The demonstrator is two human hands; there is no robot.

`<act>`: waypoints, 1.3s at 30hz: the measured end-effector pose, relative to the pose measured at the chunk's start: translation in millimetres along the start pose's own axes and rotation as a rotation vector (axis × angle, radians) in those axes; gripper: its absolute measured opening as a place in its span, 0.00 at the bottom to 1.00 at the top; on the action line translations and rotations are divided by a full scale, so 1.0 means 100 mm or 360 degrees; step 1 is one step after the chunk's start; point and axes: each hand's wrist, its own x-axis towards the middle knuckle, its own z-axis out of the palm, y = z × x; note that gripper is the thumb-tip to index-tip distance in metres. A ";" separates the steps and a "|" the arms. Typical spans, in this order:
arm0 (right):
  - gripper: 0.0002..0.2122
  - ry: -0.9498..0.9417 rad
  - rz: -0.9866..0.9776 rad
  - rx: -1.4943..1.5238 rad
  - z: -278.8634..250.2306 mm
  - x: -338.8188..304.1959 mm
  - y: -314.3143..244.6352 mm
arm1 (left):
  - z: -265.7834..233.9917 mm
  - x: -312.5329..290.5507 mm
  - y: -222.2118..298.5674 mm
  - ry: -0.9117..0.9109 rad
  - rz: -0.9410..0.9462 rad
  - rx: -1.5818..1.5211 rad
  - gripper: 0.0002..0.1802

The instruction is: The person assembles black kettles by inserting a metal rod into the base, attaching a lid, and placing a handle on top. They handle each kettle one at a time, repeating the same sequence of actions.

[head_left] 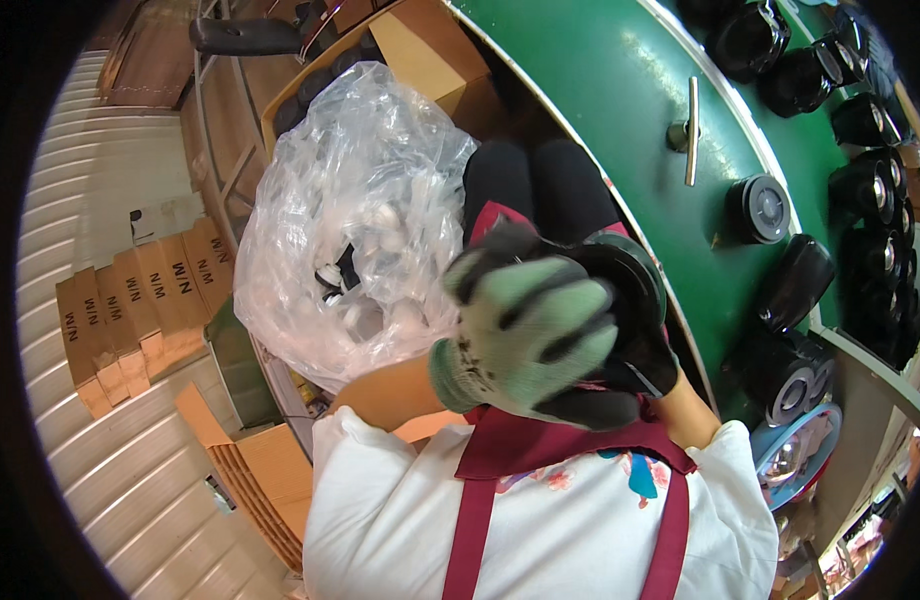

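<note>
My left hand (530, 335), in a green and dark grey glove, is above my lap, slightly blurred. Its fingers curl inward; what they hold, if anything, is hidden. Right beside it, a glossy black rounded housing (625, 268) rests over my lap. My right hand (656, 372) is on the housing's near side, seemingly in a dark glove and gripping it, its fingers mostly hidden. To the left stands a large clear plastic bag (370, 200) with pale and black small parts inside.
A green workbench (620, 90) curves along the right, bearing a metal T-shaped fixture (691, 132), a round black part (759, 209) and several glossy black housings (797, 280). A blue basin (805, 450) is at lower right. Cardboard boxes (145, 300) stand left; an open carton (435, 45) sits behind the bag.
</note>
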 end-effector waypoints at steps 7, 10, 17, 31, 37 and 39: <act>0.25 0.0338 0.0099 -0.0177 -0.45 0.72 -0.90 | 0.02 -0.75 -0.39 -0.0063 -0.0946 -0.0721 0.69; 0.23 -0.0066 -0.0339 -0.1516 -0.05 0.85 -0.78 | 0.31 -0.70 -0.29 -0.0353 -0.0735 -0.0382 0.67; 0.39 0.1231 0.0159 -0.2423 -1.69 1.74 0.52 | 0.68 -1.42 -0.36 -0.0123 -0.0944 -0.0295 0.60; 0.25 -0.0964 0.0450 -0.1115 -0.33 1.70 -0.38 | 0.04 -0.86 -0.72 0.0104 -0.0730 0.0449 0.40; 0.21 -0.1105 -0.0469 -0.1958 -0.24 1.91 -0.22 | 0.24 -0.63 -0.87 -0.0542 -0.0896 0.0597 0.17; 0.20 -0.1216 -0.0570 -0.2071 -0.21 1.88 -0.27 | 0.23 -0.57 -0.78 -0.0615 -0.0832 0.0649 0.17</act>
